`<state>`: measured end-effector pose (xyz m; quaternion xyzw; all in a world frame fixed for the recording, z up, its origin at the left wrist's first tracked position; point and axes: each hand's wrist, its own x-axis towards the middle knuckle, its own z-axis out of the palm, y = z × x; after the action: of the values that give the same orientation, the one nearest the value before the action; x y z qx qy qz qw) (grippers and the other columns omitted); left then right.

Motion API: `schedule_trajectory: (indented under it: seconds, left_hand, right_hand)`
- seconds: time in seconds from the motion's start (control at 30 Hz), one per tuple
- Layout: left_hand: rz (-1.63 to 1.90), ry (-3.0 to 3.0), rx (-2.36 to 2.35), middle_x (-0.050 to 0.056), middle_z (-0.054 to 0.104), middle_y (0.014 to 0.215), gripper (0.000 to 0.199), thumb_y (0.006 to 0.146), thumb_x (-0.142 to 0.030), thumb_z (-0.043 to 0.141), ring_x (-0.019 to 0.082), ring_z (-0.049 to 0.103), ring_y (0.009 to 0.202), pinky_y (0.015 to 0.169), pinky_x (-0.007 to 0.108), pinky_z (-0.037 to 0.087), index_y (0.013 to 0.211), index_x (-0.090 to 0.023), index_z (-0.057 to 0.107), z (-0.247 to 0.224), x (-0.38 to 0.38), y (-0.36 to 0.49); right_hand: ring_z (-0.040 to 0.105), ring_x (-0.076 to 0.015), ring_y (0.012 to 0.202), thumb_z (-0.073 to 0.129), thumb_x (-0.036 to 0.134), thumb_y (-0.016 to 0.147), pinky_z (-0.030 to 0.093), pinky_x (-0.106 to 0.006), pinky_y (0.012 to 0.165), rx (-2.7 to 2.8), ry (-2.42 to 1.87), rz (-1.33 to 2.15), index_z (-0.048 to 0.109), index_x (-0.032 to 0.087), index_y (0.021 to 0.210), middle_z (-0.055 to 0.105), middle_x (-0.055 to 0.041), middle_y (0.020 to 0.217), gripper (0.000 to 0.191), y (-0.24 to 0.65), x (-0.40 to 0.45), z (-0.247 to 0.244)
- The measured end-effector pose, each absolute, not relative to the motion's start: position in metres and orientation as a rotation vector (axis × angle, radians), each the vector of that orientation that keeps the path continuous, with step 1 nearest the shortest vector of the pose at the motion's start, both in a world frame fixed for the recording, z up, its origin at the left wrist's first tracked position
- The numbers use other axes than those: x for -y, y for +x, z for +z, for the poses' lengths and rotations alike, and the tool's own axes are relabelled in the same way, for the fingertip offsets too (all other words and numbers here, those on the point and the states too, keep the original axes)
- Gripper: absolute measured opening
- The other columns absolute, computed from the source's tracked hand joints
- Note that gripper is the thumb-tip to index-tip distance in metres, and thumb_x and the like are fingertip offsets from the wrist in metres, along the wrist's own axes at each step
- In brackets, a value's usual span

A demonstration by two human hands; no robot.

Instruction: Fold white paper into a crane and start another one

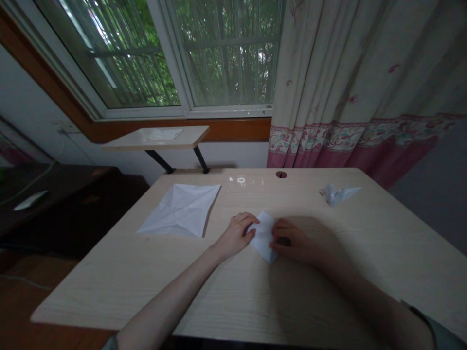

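The left hand (236, 236) curls over one edge of a small folded white paper (263, 237) and the right hand (293, 241), dim in shadow, over the other; whether either pinches or only presses cannot be told. The hands hide much of the paper. On the tabletop (146, 291), a creased unfolded sheet (180, 211) lies left, a crumpled paper figure (337, 194) well right.

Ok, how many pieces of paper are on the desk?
3. A creased open sheet lies left on the desk; a folded piece sits between the left hand and right hand; a folded figure lies right.
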<state>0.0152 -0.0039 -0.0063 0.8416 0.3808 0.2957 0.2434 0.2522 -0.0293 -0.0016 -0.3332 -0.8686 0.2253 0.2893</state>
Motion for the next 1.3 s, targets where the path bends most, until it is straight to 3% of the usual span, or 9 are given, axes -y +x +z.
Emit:
schedule_trajectory:
  seconds: [0.2,0.4,0.5,0.97,1.3]
  left_hand:
    - [0.764,2.339,-1.022,0.007,0.065,0.118,0.045,0.072,-0.01,0.06,0.027,0.057,0.113,0.101,0.045,0.04,0.115,-0.021,0.063,-0.003,0.007,0.014]
    - [0.757,2.363,-0.997,0.007,0.061,0.126,0.049,0.073,-0.012,0.06,0.027,0.054,0.119,0.104,0.045,0.038,0.121,-0.022,0.059,-0.007,0.007,0.013]
    - [0.764,2.371,-1.0,0.007,0.059,0.128,0.049,0.074,-0.012,0.061,0.027,0.053,0.121,0.105,0.044,0.038,0.122,-0.022,0.059,-0.007,0.007,0.013]
    - [0.802,2.322,-0.985,0.008,0.064,0.119,0.022,0.096,-0.022,0.052,0.024,0.058,0.115,0.102,0.044,0.043,0.116,-0.021,0.062,-0.002,0.008,0.016]
    - [0.978,2.219,-0.955,0.009,0.057,0.123,0.026,0.099,-0.021,0.05,0.022,0.058,0.111,0.102,0.043,0.048,0.123,-0.023,0.056,-0.006,0.006,0.017]
  right_hand:
    - [0.057,-0.0218,0.101,0.049,0.023,0.094,0.05,-0.039,0.091,2.126,-0.904,0.617,0.06,0.024,0.097,0.061,-0.0069,0.103,0.011,0.256,0.023,-0.01]
    - [0.052,-0.0242,0.121,0.046,0.004,0.073,0.043,-0.046,0.106,2.13,-0.894,0.584,0.057,0.024,0.119,0.058,-0.0087,0.124,0.052,0.259,0.021,-0.02]
    - [0.052,-0.0238,0.124,0.045,0.004,0.074,0.042,-0.047,0.108,2.126,-0.927,0.596,0.055,0.025,0.125,0.058,-0.0085,0.129,0.056,0.259,0.021,-0.021]
    - [0.059,-0.022,0.112,0.049,0.012,0.086,0.047,-0.041,0.101,2.055,-1.018,0.652,0.059,0.024,0.115,0.063,-0.0083,0.118,0.033,0.256,0.023,-0.018]
    - [0.065,-0.0204,0.092,0.047,0.02,0.092,0.054,-0.036,0.085,2.024,-1.15,0.636,0.056,0.027,0.104,0.067,-0.0049,0.101,0.017,0.252,0.024,-0.013]
